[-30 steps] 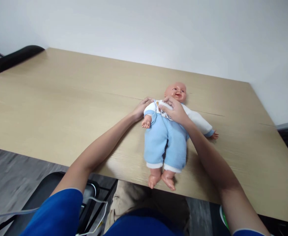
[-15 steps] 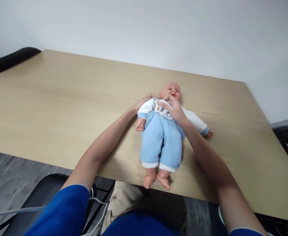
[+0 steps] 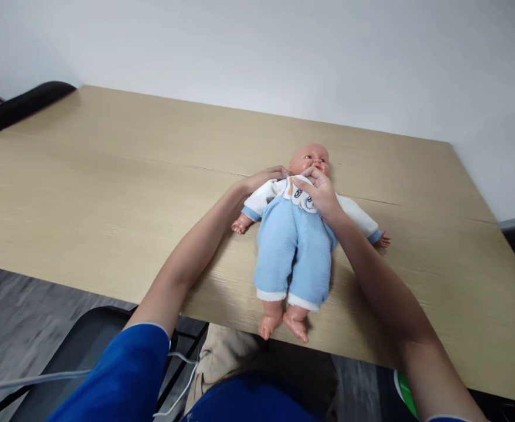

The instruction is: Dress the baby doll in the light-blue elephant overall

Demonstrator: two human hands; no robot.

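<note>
A baby doll (image 3: 309, 158) lies on its back on the table, head away from me and bare feet by the near edge. It wears a fleecy outfit (image 3: 295, 246) with light blue legs, white sleeves and a cartoon face on the chest. At the shoulder and collar on the doll's left-of-picture side, my left hand (image 3: 270, 174) has its fingers curled, their tips partly hidden by the cloth. Thumb and fingers of my right hand (image 3: 323, 192) are bent in a pinch at the front of the collar, just under the doll's chin.
The wooden table (image 3: 108, 193) reaches back to a pale wall (image 3: 257, 53). A black chair back (image 3: 29, 105) stands at the far left, and a dark folding chair (image 3: 73, 346) is at my near left. A white cable (image 3: 33, 378) crosses there.
The doll's arm beside my left hand has swung outward, away from its body. Both hands stay at the collar. The view has shifted slightly.
</note>
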